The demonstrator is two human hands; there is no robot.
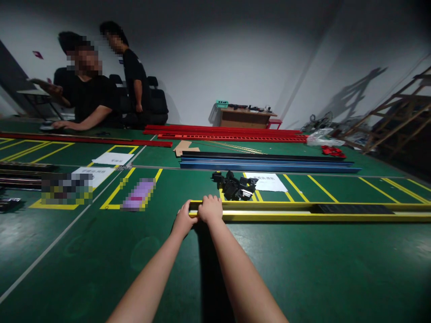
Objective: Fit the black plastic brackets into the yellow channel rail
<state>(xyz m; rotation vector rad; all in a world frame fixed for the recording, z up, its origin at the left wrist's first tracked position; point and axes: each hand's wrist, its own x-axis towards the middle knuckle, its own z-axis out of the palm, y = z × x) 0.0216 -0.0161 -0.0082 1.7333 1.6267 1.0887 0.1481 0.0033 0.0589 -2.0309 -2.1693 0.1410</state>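
A green table spreads under my hands, and behind it stands a pale wall. My left hand is closed on the left end of a yellow channel, which runs from my grip toward the right. My right hand lies over this channel, just beside the left one; I cannot tell if it clamps or only presses. Beyond my grip are small black parts.
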